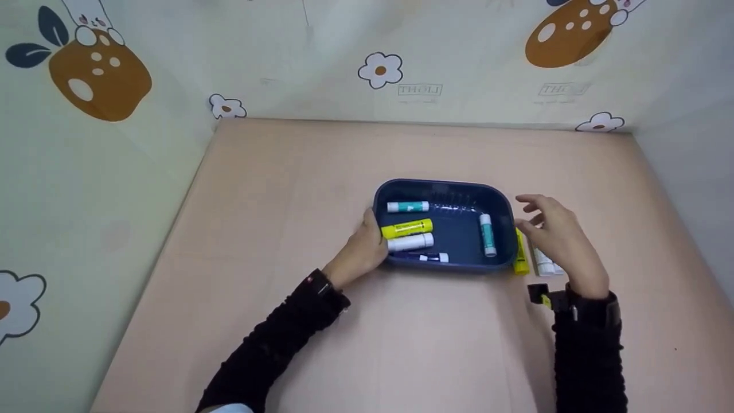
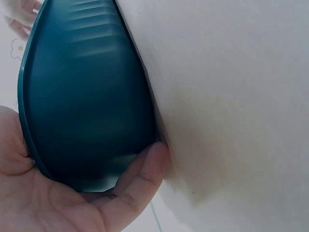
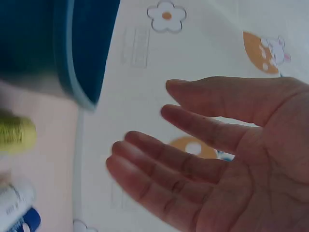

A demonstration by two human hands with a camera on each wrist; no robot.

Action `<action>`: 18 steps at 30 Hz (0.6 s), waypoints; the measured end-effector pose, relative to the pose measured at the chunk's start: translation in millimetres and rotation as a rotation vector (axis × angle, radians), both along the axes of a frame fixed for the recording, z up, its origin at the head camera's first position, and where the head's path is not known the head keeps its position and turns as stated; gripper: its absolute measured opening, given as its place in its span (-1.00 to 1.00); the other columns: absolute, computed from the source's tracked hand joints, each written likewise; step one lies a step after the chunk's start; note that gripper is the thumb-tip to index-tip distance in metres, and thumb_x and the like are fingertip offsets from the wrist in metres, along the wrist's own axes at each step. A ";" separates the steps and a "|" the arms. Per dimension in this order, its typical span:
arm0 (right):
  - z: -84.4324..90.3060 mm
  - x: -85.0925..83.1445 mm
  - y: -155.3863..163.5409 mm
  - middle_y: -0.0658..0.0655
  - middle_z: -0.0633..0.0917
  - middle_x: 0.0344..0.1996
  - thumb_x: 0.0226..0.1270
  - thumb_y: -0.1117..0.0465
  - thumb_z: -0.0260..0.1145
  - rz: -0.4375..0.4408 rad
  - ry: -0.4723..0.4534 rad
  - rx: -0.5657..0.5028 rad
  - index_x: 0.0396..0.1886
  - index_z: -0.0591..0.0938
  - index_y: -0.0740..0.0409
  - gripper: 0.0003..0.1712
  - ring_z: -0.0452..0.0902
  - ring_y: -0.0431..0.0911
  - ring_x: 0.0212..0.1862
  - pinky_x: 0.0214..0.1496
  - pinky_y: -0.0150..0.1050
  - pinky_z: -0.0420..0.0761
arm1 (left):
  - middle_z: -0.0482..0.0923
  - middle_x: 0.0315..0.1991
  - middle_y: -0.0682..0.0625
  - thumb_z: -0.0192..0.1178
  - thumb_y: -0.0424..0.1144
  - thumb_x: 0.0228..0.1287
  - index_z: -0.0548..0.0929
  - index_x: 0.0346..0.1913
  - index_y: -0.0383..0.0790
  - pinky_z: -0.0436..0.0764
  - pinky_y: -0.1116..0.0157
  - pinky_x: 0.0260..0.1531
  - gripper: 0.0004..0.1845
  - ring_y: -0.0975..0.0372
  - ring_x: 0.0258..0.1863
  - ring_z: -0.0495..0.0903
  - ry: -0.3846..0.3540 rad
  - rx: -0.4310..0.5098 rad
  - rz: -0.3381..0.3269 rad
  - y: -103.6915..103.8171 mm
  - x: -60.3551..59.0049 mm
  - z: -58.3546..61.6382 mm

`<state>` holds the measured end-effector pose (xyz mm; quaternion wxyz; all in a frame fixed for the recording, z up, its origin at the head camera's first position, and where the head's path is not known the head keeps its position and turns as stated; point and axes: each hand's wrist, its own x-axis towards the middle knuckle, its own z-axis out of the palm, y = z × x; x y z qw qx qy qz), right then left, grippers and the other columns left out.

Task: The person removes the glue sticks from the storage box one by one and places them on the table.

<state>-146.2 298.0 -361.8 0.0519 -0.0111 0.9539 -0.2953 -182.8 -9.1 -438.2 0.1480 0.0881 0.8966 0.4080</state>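
A dark blue plastic basin [image 1: 453, 229] stands at mid-table. My left hand [image 1: 358, 252] grips its left end, thumb at the rim and fingers curled under the base in the left wrist view. Inside lie a teal-and-white glue stick [image 1: 408, 206], a yellow one [image 1: 407, 229], a white one [image 1: 410, 242], a dark blue one [image 1: 423, 257] at the near wall and another teal-and-white stick [image 1: 487, 235] at the right. My right hand [image 1: 559, 238] hovers off the basin's right end, fingers spread and holding nothing.
Right of the basin, partly under my right hand, lie a yellow glue stick [image 1: 520, 255] and white sticks [image 1: 543, 261]. In the right wrist view a blue end [image 3: 30, 220] shows beside a white stick. A patterned wall covering [image 1: 321, 74] borders the tabletop [image 1: 275, 189].
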 end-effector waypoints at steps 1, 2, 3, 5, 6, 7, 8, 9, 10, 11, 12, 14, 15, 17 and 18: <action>-1.8 -1.2 -5.0 0.44 0.40 0.12 0.34 0.24 0.11 0.009 0.016 -0.013 0.33 0.27 0.27 -0.43 0.44 0.26 0.03 -0.01 0.13 0.50 | 0.20 0.30 -0.31 -0.22 -0.36 0.29 -0.13 0.39 -0.37 0.35 0.12 0.20 -0.37 0.07 0.13 0.37 0.001 0.001 0.001 0.0 0.3 -0.1; -4.1 -2.4 -9.9 0.44 0.39 0.12 0.33 0.27 0.12 0.019 0.027 -0.025 0.32 0.28 0.28 -0.43 0.44 0.25 0.02 -0.01 0.13 0.50 | 0.21 0.29 -0.30 -0.22 -0.36 0.29 -0.12 0.38 -0.37 0.35 0.12 0.19 -0.38 0.07 0.12 0.37 0.003 -0.001 0.002 0.0 0.7 -0.3; -6.9 -3.9 -14.6 0.44 0.38 0.12 0.32 0.29 0.12 0.027 0.034 -0.033 0.32 0.28 0.28 -0.43 0.43 0.25 0.02 -0.01 0.12 0.51 | 0.22 0.28 -0.30 -0.22 -0.36 0.29 -0.10 0.38 -0.37 0.36 0.12 0.19 -0.38 0.07 0.11 0.38 0.005 -0.003 0.002 -0.1 1.0 -0.6; -14.0 -7.6 -23.7 0.45 0.36 0.13 0.30 0.32 0.13 0.039 0.029 -0.032 0.31 0.29 0.27 -0.42 0.42 0.25 0.02 0.00 0.12 0.51 | 0.24 0.26 -0.29 -0.22 -0.35 0.30 -0.08 0.37 -0.37 0.37 0.12 0.17 -0.40 0.08 0.09 0.39 0.012 0.005 0.002 -0.5 1.4 -0.8; -18.1 -9.5 -27.8 0.45 0.34 0.15 0.29 0.33 0.14 0.045 0.024 -0.021 0.31 0.30 0.27 -0.42 0.40 0.26 0.05 0.03 0.14 0.48 | 0.25 0.25 -0.29 -0.22 -0.35 0.30 -0.08 0.37 -0.37 0.38 0.12 0.16 -0.41 0.08 0.08 0.39 0.014 0.012 0.001 -0.9 1.7 -1.0; -22.4 -11.3 -31.8 0.46 0.33 0.16 0.28 0.33 0.15 0.052 0.015 -0.003 0.31 0.30 0.26 -0.42 0.38 0.28 0.08 0.07 0.16 0.45 | 0.26 0.24 -0.29 -0.22 -0.35 0.30 -0.07 0.37 -0.37 0.39 0.13 0.14 -0.41 0.08 0.07 0.40 0.017 0.018 0.001 -1.3 2.0 -0.9; -26.8 -12.9 -35.8 0.47 0.31 0.19 0.28 0.32 0.16 0.055 0.001 0.020 0.31 0.30 0.25 -0.42 0.36 0.30 0.11 0.09 0.18 0.43 | 0.27 0.23 -0.29 -0.22 -0.35 0.30 -0.07 0.37 -0.37 0.40 0.13 0.12 -0.41 0.08 0.05 0.40 0.020 0.019 -0.001 -1.7 2.3 -0.8; -31.2 -14.5 -39.7 0.48 0.29 0.21 0.27 0.31 0.16 0.058 -0.017 0.042 0.31 0.30 0.25 -0.41 0.34 0.32 0.13 0.12 0.20 0.40 | 0.28 0.23 -0.30 -0.22 -0.35 0.31 -0.07 0.36 -0.37 0.41 0.13 0.10 -0.41 0.08 0.03 0.40 0.023 0.020 -0.002 -2.0 2.3 -0.8; -35.8 -15.8 -43.2 0.50 0.27 0.22 0.27 0.31 0.17 0.064 -0.029 0.067 0.31 0.29 0.26 -0.40 0.31 0.34 0.16 0.14 0.22 0.37 | 0.28 0.22 -0.30 -0.23 -0.34 0.32 -0.07 0.36 -0.37 0.42 0.14 0.08 -0.42 0.08 0.02 0.41 0.023 0.023 -0.003 -2.3 2.5 -0.6; -40.4 -16.9 -46.2 0.52 0.26 0.22 0.25 0.31 0.17 0.063 -0.035 0.094 0.30 0.29 0.27 -0.39 0.30 0.36 0.17 0.16 0.22 0.34 | 0.28 0.23 -0.30 -0.23 -0.34 0.32 -0.08 0.37 -0.36 0.42 0.14 0.06 -0.42 0.08 0.01 0.41 0.017 0.020 -0.004 -2.4 2.5 -0.6; -44.8 -17.8 -49.3 0.54 0.26 0.21 0.23 0.32 0.17 0.060 -0.034 0.120 0.30 0.29 0.30 -0.39 0.29 0.37 0.18 0.17 0.23 0.33 | 0.27 0.23 -0.30 -0.23 -0.34 0.32 -0.09 0.37 -0.36 0.43 0.14 0.05 -0.41 0.07 0.00 0.42 0.012 0.015 -0.005 -2.4 2.5 -0.3; -53.3 -19.0 -54.6 0.57 0.28 0.15 0.17 0.36 0.16 0.048 -0.032 0.170 0.29 0.28 0.33 -0.36 0.32 0.39 0.14 0.13 0.23 0.36 | 0.25 0.25 -0.30 -0.23 -0.33 0.32 -0.11 0.38 -0.36 0.42 0.14 0.05 -0.40 0.07 0.01 0.41 0.000 0.013 -0.007 -2.1 2.4 0.1; -57.4 -19.6 -56.9 0.58 0.31 0.11 0.13 0.38 0.15 0.042 -0.023 0.193 0.27 0.28 0.36 -0.35 0.34 0.40 0.10 0.10 0.23 0.38 | 0.24 0.27 -0.30 -0.23 -0.33 0.32 -0.12 0.39 -0.35 0.42 0.14 0.07 -0.39 0.07 0.02 0.41 -0.004 0.015 -0.007 -1.9 2.2 0.2; -64.6 -21.2 -60.1 0.59 0.36 0.02 0.04 0.42 0.12 0.026 0.005 0.232 0.23 0.32 0.41 -0.35 0.35 0.41 0.05 0.04 0.23 0.40 | 0.22 0.29 -0.31 -0.23 -0.32 0.32 -0.14 0.40 -0.35 0.42 0.13 0.08 -0.37 0.06 0.03 0.41 -0.010 0.019 -0.003 -1.5 2.1 0.3; -67.2 -22.0 -61.5 0.58 0.37 -0.01 0.01 0.44 0.11 0.020 0.016 0.243 0.21 0.33 0.42 -0.35 0.36 0.41 0.03 0.02 0.23 0.41 | 0.21 0.30 -0.31 -0.23 -0.32 0.33 -0.14 0.40 -0.35 0.40 0.13 0.11 -0.37 0.06 0.05 0.40 -0.010 0.022 -0.002 -1.5 1.9 0.3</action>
